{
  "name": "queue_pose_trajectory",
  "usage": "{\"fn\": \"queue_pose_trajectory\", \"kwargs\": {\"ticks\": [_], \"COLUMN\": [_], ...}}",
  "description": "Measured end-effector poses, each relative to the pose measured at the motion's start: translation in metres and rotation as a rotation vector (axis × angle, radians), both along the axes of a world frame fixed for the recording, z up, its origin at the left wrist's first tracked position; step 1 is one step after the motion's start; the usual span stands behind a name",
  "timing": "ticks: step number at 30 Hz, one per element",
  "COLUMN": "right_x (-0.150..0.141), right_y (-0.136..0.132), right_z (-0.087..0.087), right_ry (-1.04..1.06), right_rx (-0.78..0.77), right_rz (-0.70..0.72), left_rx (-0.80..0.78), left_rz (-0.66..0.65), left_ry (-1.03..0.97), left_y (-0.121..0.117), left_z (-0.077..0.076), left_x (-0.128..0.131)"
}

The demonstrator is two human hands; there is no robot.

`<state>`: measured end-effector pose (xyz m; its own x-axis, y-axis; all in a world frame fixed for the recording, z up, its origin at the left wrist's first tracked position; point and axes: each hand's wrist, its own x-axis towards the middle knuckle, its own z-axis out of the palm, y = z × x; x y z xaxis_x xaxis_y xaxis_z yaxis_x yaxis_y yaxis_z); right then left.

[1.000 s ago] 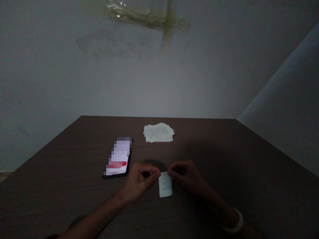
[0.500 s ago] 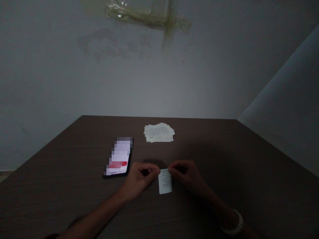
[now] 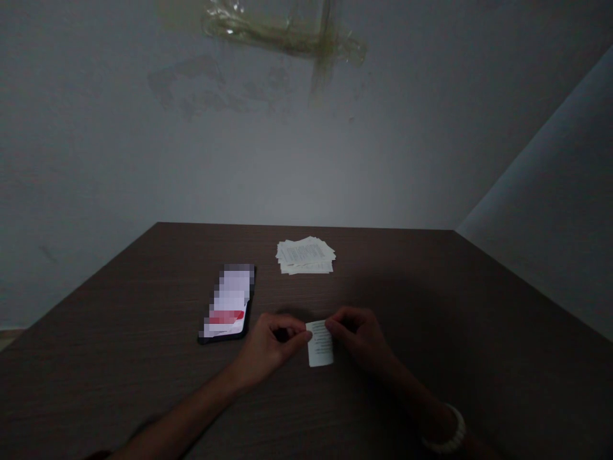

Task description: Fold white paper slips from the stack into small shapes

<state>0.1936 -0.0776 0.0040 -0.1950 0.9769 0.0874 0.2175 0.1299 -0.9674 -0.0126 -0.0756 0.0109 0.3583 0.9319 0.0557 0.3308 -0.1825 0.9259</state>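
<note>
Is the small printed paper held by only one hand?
No, the left hand and the right hand both pinch the small printed paper near its top corners.

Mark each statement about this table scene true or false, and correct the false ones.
1. The left hand and right hand pinch the small paper near its top edge. True.
2. A phone lies on the table, left of the paper stack. True.
3. The paper stack is nearer the person than the small paper. False: it lies farther away, toward the wall.
4. A pale bracelet circles the right wrist. True.
5. The small paper is blank. False: it bears lines of print.
</note>
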Motion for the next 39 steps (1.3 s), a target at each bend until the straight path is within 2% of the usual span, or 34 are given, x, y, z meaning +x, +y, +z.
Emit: {"fn": "queue_pose_trajectory", "kwargs": {"ticks": [13,20,28,33,39], "right_x": [-0.0005,0.0002,-0.0010,-0.0023,-0.0050], "right_y": [0.0047,0.0044,0.0018,0.0012,0.0006], "right_z": [-0.0059,-0.0032,-0.0022,-0.0018,0.0013], "right_ry": [0.012,0.001,-0.069,-0.108,-0.105], "right_rx": [0.008,-0.005,0.017,0.021,-0.006], "right_rz": [-0.054,-0.011,-0.034,0.015,0.070], "left_rx": [-0.031,-0.069,-0.023,0.001,0.045], "left_rz": [-0.132,-0.073,-0.088,0.055,0.074], "left_ry": [-0.008,-0.033,0.001,-0.024,0.008], "left_y": [-0.0018,-0.0016,-0.0012,0.0022,0.0036], "left_z": [-0.0006,0.0019,0.0013,-0.0012,-0.0012], "left_x": [-0.0004,-0.0018,-0.0011,-0.0026,-0.0029]}}
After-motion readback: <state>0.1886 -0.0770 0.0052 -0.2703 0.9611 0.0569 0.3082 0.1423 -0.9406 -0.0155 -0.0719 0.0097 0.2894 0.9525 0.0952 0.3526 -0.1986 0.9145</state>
